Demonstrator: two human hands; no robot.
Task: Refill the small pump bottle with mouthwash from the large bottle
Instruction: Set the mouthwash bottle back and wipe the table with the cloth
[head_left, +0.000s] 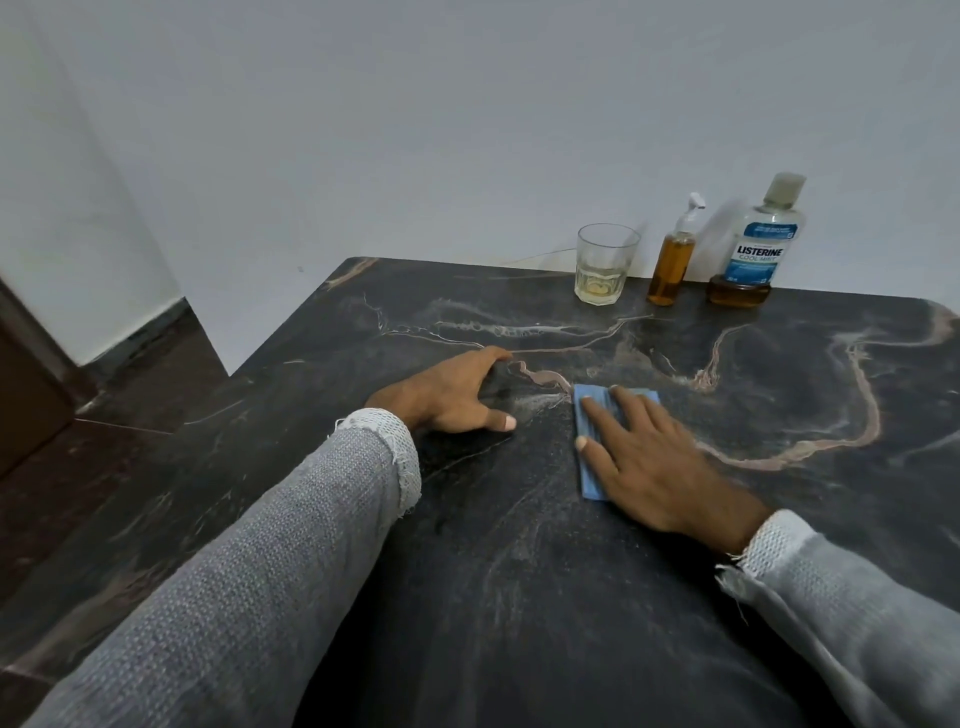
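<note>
Bottles (671, 254) stand well beyond both hands (654, 462).

the large bottle (763, 244) bears a label reading "listerine cool mint".

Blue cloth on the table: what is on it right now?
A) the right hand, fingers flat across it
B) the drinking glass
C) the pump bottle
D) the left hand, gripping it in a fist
A: the right hand lies with straight fingers pressed over the blue cloth on the dark marble table, while the left hand rests on bare stone beside it.
</note>
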